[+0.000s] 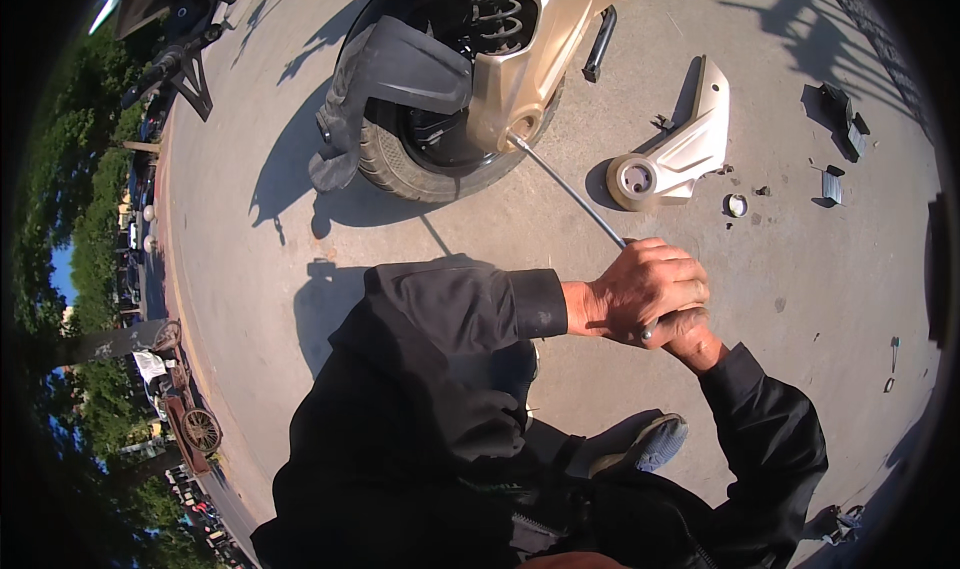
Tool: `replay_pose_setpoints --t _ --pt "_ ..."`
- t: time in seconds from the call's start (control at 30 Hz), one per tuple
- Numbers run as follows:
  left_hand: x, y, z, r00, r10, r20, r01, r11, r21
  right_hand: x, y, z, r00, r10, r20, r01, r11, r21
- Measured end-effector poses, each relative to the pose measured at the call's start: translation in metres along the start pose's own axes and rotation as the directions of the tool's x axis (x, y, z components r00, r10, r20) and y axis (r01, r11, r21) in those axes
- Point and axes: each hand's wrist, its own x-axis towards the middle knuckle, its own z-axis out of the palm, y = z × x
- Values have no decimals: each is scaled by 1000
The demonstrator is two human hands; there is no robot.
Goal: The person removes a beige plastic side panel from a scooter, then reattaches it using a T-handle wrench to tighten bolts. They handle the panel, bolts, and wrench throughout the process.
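Note:
My left hand and my right hand are closed together around the rear end of a long steel wrench bar, the left over the right. The bar slants up and left to the round hub opening of a gold-coloured swingarm. Its far tip meets the opening there, and the fastener inside is too small to make out. Behind the swingarm stands a black wheel with a tire. A dark grey plastic mudguard partly covers it, and a coil spring sits above.
A separate gold-coloured arm piece with a round end lies on the concrete to the right. Beyond it are a small round cup, black parts and a small tool. My shoe is below; a rusty cart stands far left.

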Motion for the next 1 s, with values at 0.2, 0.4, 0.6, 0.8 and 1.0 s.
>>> replay_pose_setpoints --t 0.2,0.4,0.6,0.8,1.0 --pt "6 -2 -5 993 -49 105 46 998 33 6 -17 2 985 159 71 -162 986 34" --pt "21 1 -13 962 -157 223 152 988 41 21 -25 1 964 267 16 -251 880 402" --pt "43 -1 -17 878 -300 374 281 954 106 33 -34 -11 940 342 9 -295 798 526" --pt "48 -7 -8 857 -375 354 371 925 82 41 -44 -18 895 439 71 -375 659 652" --pt "44 -15 5 879 -392 271 381 920 95 51 -38 -19 793 574 205 -576 594 562"
